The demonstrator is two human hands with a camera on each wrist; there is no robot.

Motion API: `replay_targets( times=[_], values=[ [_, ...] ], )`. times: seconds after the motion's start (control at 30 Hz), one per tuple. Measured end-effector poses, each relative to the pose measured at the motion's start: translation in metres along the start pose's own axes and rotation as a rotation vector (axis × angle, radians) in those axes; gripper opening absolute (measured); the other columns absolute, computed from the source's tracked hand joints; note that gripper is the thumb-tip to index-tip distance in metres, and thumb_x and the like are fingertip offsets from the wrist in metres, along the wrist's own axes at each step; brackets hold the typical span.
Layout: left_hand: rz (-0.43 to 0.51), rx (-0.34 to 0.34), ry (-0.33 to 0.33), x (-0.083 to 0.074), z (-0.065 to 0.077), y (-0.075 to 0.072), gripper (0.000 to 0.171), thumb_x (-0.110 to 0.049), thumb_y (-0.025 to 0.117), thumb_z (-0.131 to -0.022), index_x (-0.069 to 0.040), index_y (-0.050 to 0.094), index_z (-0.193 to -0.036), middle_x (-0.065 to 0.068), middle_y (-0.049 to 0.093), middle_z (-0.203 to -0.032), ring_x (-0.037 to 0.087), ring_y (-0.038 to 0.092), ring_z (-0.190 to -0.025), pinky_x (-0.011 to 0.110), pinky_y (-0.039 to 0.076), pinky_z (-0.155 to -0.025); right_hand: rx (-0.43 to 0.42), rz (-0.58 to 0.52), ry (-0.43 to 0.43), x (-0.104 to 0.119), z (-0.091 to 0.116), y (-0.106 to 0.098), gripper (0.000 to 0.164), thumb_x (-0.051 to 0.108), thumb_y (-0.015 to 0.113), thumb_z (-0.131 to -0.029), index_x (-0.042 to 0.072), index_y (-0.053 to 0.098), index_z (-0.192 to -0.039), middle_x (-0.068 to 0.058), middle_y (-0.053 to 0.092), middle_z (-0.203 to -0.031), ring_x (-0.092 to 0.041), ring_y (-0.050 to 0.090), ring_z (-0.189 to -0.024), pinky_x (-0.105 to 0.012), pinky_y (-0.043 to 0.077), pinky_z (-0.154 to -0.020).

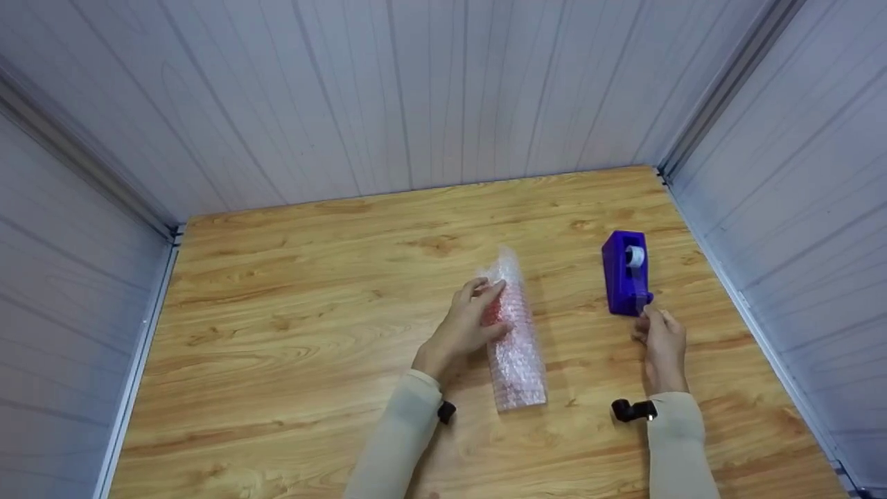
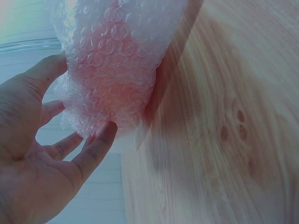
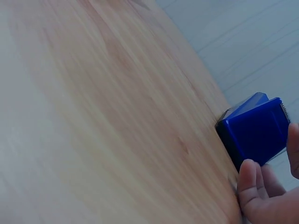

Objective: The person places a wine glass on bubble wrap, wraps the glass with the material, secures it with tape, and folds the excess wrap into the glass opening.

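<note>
A long bundle of bubble wrap [image 1: 518, 360] lies on the wooden table, with something reddish showing through its upper part. My left hand [image 1: 466, 324] rests on the bundle's left side, thumb and fingers spread apart. In the left wrist view, fingertips touch the bubble wrap [image 2: 112, 56]. To the right stands a blue-purple tape dispenser [image 1: 617, 281] with a white-cored roll of clear tape [image 1: 635, 256]. At its near end, my right hand [image 1: 664, 343] pinches the tape's end by the cutter. The right wrist view shows fingers close beside the dispenser [image 3: 257, 133].
The wood-grain table [image 1: 277, 333] has pale panelled walls at the back [image 1: 429, 90], left and right. Metal strips run along the side edges. A small black camera sits on each wrist.
</note>
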State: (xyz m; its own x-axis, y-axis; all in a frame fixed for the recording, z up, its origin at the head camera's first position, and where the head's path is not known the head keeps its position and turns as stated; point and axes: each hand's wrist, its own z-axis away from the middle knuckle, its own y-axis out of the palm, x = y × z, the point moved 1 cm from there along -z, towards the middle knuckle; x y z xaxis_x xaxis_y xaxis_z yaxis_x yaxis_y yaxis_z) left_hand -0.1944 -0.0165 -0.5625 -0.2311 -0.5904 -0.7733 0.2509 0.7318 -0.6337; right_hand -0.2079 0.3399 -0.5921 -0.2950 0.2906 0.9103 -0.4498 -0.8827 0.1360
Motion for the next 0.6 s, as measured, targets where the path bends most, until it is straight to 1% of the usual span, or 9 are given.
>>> replay_targets(
  times=[0.1,0.27,0.53,0.6],
  values=[
    [0.014,0.001,-0.009,0.0008,0.0004,0.0002,0.076,-0.034,0.073,-0.093,-0.023,0.035,-0.157,0.009,0.024,-0.159,0.027,0.026,-0.142,0.040,0.035,-0.111,-0.014,0.045,0.005,-0.0019,-0.0031,0.0016,0.026,0.020,0.058,-0.102,-0.003,0.062,-0.089,-0.003,0.056,-0.101,-0.018,0.056,-0.087,-0.027,0.053,-0.071],
    [0.034,-0.003,-0.022,0.0021,0.0018,0.0000,0.076,-0.034,0.073,-0.093,-0.025,0.035,-0.157,0.008,0.023,-0.160,0.027,0.025,-0.143,0.040,0.035,-0.112,-0.033,0.137,-0.023,-0.0036,-0.0057,0.0065,0.025,0.021,0.059,-0.101,0.000,0.063,-0.090,-0.003,0.057,-0.098,-0.017,0.058,-0.085,-0.024,0.054,-0.069],
    [-0.019,-0.005,-0.007,0.0025,0.0011,-0.0004,0.076,-0.036,0.073,-0.093,-0.022,0.035,-0.157,0.011,0.024,-0.159,0.030,0.027,-0.142,0.042,0.036,-0.111,-0.019,0.231,-0.078,-0.0055,-0.0067,0.0083,0.027,0.023,0.059,-0.102,0.003,0.064,-0.085,0.001,0.059,-0.091,-0.015,0.055,-0.084,-0.022,0.052,-0.067],
    [-0.012,-0.001,-0.016,0.0030,0.0011,-0.0007,0.076,-0.037,0.072,-0.093,-0.023,0.034,-0.157,0.010,0.023,-0.160,0.029,0.026,-0.142,0.042,0.036,-0.111,-0.017,0.239,-0.068,-0.0051,-0.0072,0.0092,0.027,0.024,0.059,-0.101,0.004,0.063,-0.084,0.002,0.059,-0.091,-0.015,0.054,-0.085,-0.022,0.052,-0.068]
  ],
)
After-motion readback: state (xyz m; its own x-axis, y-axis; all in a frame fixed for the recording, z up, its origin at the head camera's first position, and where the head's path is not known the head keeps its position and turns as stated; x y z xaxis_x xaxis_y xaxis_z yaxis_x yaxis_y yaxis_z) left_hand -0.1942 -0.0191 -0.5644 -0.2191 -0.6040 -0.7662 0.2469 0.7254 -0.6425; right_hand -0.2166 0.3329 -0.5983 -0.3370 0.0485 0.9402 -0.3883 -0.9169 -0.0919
